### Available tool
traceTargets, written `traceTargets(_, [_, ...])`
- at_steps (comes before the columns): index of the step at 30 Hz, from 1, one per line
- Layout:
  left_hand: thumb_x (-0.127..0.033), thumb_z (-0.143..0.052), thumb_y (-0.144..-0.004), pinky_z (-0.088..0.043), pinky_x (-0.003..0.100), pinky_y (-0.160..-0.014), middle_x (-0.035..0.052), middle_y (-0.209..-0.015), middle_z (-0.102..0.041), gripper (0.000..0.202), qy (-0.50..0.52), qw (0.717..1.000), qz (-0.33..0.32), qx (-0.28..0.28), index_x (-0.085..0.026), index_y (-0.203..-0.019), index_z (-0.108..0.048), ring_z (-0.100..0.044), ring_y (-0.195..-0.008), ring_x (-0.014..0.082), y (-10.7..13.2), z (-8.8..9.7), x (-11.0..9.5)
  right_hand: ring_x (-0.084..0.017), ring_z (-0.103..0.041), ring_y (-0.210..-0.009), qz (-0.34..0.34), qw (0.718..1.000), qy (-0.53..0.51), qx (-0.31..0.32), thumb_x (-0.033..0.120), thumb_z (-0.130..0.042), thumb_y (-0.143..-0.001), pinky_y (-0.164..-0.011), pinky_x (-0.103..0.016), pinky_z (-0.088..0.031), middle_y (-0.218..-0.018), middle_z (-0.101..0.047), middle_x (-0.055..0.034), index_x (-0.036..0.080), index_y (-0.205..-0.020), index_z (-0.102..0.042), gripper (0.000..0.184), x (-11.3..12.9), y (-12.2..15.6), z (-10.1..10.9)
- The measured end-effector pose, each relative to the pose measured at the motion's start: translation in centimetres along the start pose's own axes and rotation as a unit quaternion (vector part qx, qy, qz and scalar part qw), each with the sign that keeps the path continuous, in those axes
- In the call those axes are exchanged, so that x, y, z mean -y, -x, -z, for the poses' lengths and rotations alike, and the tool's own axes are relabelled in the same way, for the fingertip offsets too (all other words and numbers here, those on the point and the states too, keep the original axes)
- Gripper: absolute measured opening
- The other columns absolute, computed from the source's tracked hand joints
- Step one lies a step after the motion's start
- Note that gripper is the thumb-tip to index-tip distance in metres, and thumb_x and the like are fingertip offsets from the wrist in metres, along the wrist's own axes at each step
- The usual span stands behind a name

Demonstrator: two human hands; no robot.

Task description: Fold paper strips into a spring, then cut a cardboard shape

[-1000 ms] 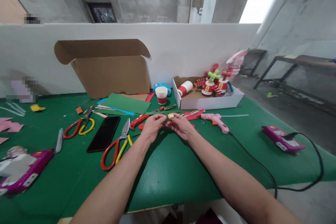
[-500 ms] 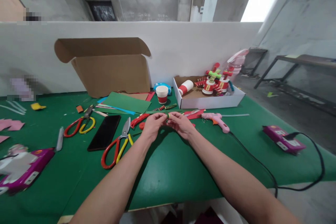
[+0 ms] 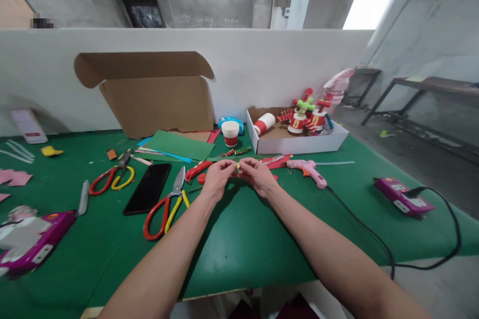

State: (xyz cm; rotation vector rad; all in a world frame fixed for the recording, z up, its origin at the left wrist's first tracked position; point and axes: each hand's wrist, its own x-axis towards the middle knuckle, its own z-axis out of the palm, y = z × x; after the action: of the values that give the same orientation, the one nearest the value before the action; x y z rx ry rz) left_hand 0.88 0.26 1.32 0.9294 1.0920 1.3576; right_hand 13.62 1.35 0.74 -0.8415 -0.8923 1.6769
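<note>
My left hand [image 3: 218, 178] and my right hand [image 3: 258, 176] meet above the middle of the green table, fingertips pinched close together. Between them is a small yellow and green paper strip [image 3: 238, 165], mostly hidden by the fingers. Just beyond the hands lie folded paper springs [image 3: 241, 151], and behind those stands a red and white paper cup [image 3: 230, 133]. A red-handled utility knife [image 3: 198, 171] rests by my left hand. To its left are large scissors [image 3: 165, 207] with red and yellow handles. Right of my right hand lies a pink glue gun [image 3: 307, 171].
An open box [image 3: 299, 146] at the back holds cup figures with paper springs. Coloured paper sheets [image 3: 183, 144] lie before a brown cardboard lid [image 3: 157, 104]. A black phone [image 3: 147, 189] and smaller scissors [image 3: 112, 177] are left. The glue gun's cord crosses to a purple power unit [image 3: 403, 196].
Both hands stay nearly in place, still pinching the paper strip; its yellow side shows more between the fingertips. The whole view has shifted very slightly.
</note>
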Motion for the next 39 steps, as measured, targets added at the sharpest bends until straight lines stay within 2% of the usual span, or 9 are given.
traceTargets(10, [-0.038,-0.083,-0.047,-0.041,0.023,-0.056,-0.0012,-0.059,-0.061,0.035,0.006,1.0,0.005,-0.007,-0.014,-0.066,-0.066,-0.051,-0.053,0.0088,0.08,-0.11,0.09,-0.007,-0.057,-0.056,0.009,1.0,0.009,-0.017,0.04,-0.088,-0.045,-0.061,-0.022,-0.052,-0.062,-0.064,0.0039,0.016,-0.073,-0.066,0.043,0.02,0.0,-0.12])
traceTargets(21, [-0.037,-0.085,-0.046,-0.042,0.024,-0.058,-0.0003,-0.062,-0.063,0.037,0.007,1.0,0.008,0.005,-0.014,-0.069,-0.067,-0.054,-0.056,0.0094,-0.11,0.14,0.22,-0.009,-0.057,-0.058,0.031,0.999,0.032,-0.015,0.038,-0.085,-0.053,-0.063,-0.026,-0.051,-0.063,-0.063,0.0036,0.017,-0.074,-0.066,0.036,-0.35,-0.35,0.29])
traceTargets(28, [-0.033,-0.082,-0.05,-0.044,0.025,-0.06,0.0009,-0.065,-0.065,0.035,0.017,0.999,0.02,0.024,-0.013,-0.074,-0.069,-0.055,-0.058,0.0098,-0.07,0.3,0.11,-0.01,-0.058,-0.06,0.057,0.996,0.063,-0.027,0.04,-0.083,-0.053,-0.063,-0.027,-0.051,-0.065,-0.064,0.0032,0.019,-0.075,-0.064,0.036,-0.23,-0.51,0.53])
traceTargets(31, [-0.036,-0.08,-0.053,-0.044,0.025,-0.06,0.0011,-0.064,-0.064,0.034,0.027,0.999,0.028,0.029,-0.013,-0.075,-0.068,-0.055,-0.057,0.0107,0.05,0.19,-0.11,-0.012,-0.058,-0.06,0.08,0.992,0.09,-0.032,0.041,-0.08,-0.057,-0.064,-0.029,-0.051,-0.065,-0.063,0.003,0.019,-0.075,-0.063,0.033,-0.17,-0.62,0.57])
traceTargets(35, [-0.037,-0.082,-0.052,-0.043,0.024,-0.058,-0.0011,-0.062,-0.062,0.036,-0.021,1.0,-0.002,0.024,-0.013,-0.074,-0.066,-0.053,-0.056,0.0097,0.26,0.0,-0.29,-0.011,-0.056,-0.06,0.122,0.981,0.145,-0.04,0.039,-0.077,-0.06,-0.064,-0.028,-0.051,-0.065,-0.063,0.0032,0.019,-0.073,-0.064,0.027,-0.13,-0.54,0.5])
traceTargets(39, [-0.04,-0.082,-0.052,-0.041,0.024,-0.056,-0.0029,-0.058,-0.058,0.036,-0.051,0.998,-0.029,0.024,-0.014,-0.069,-0.064,-0.05,-0.055,0.0091,0.26,0.08,-0.25,-0.01,-0.056,-0.06,0.121,0.98,0.153,-0.026,0.038,-0.077,-0.061,-0.065,-0.028,-0.05,-0.065,-0.063,0.0032,0.019,-0.071,-0.065,0.025,-0.11,-0.37,0.46])
